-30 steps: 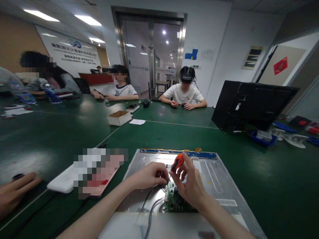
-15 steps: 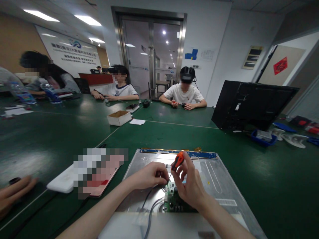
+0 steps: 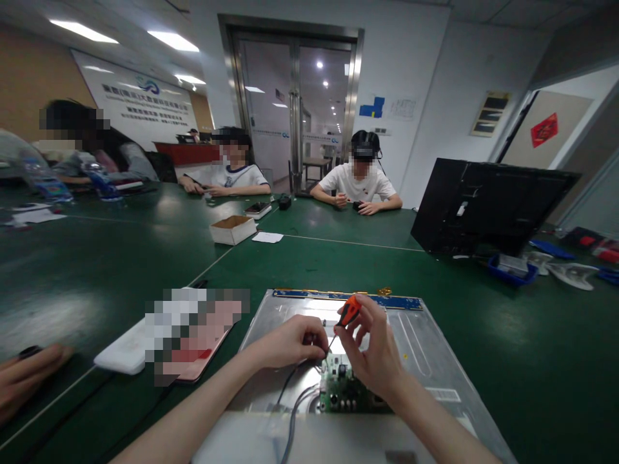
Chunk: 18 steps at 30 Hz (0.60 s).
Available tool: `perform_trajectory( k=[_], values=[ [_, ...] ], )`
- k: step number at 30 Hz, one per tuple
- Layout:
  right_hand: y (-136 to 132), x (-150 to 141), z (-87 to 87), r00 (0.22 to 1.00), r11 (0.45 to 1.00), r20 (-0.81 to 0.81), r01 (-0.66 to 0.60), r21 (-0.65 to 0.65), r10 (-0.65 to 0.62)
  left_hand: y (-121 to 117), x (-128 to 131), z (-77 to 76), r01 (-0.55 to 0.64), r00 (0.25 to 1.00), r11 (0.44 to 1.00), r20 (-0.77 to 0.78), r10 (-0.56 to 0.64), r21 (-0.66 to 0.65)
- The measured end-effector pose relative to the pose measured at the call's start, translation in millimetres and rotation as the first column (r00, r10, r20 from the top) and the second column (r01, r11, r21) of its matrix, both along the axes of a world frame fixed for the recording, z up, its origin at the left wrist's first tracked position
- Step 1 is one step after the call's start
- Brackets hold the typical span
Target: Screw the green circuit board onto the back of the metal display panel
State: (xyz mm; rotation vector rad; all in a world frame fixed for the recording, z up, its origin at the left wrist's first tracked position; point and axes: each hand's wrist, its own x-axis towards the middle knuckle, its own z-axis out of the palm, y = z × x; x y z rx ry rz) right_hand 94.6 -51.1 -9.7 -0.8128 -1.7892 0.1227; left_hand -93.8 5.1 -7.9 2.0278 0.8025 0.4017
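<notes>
My right hand (image 3: pixel 374 345) is closed on a screwdriver (image 3: pixel 350 311) with an orange and black handle. Its thin shaft slants down to the left, to the upper left edge of a green circuit board (image 3: pixel 333 386). Right at that tip, the fingers of my left hand (image 3: pixel 300 338) are pinched together; what they hold is too small to make out. The board lies on a silver metal display panel (image 3: pixel 411 335), with a blue strip board (image 3: pixel 396 301) along its far edge. Grey cables (image 3: pixel 293 419) run from the board's left side toward me.
On the left lie a white device (image 3: pixel 120 354) and a pink phone (image 3: pixel 198 361), partly blurred out, near another person's hand (image 3: pixel 33 380). Farther off stand a small box (image 3: pixel 233 230) and a black monitor (image 3: pixel 488 206) beside a blue tray (image 3: pixel 512 269). Several people sit around the green table (image 3: pixel 338 270).
My right hand has shifted slightly to the right, and the screwdriver's handle leans more to the right, baring more of its shaft. My left hand stays in place.
</notes>
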Motion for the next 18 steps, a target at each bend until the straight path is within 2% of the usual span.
perform_trajectory(
  k=[3, 6, 8, 10, 12, 14, 16, 18],
  values=[
    [2, 3, 22.5, 0.998, 0.999, 0.055, 0.029, -0.017, -0.028, 0, 0, -0.3, 0.003, 1.000, 1.000, 0.010, -0.003, 0.003],
    [5, 3, 54.8, 0.963, 0.982, 0.235, 0.158, -0.102, -0.130, 1, 0, -2.1, -0.007, 1.000, 1.000, 0.023, 0.008, -0.025],
    [7, 2, 75.6, 0.894, 0.960, 0.417, 0.239, -0.142, -0.161, 1, 0, -3.2, -0.017, 1.000, 0.999, 0.022, 0.018, -0.041],
    [9, 1, 91.3, 0.788, 0.941, 0.590, 0.312, -0.134, -0.177, 1, 0, -3.0, -0.018, 1.000, 0.999, 0.016, 0.019, -0.031],
    [10, -1, 100.7, 0.683, 0.921, 0.708, 0.369, -0.120, -0.181, 0, 0, -1.8, -0.014, 1.000, 1.000, 0.013, 0.014, -0.012],
    [9, -2, 105.0, 0.624, 0.906, 0.760, 0.408, -0.116, -0.183, 0, 0, -0.8, -0.007, 1.000, 1.000, 0.005, 0.007, -0.007],
    [7, -1, 106.8, 0.632, 0.911, 0.761, 0.386, -0.146, -0.146, 0, 0, -1.0, -0.003, 1.000, 1.000, 0.005, 0.003, -0.029],
    [5, 2, 108.1, 0.687, 0.930, 0.725, 0.296, -0.216, -0.050, 0, 0, -2.5, -0.007, 1.000, 0.998, 0.025, 0.009, -0.056]
  ],
)
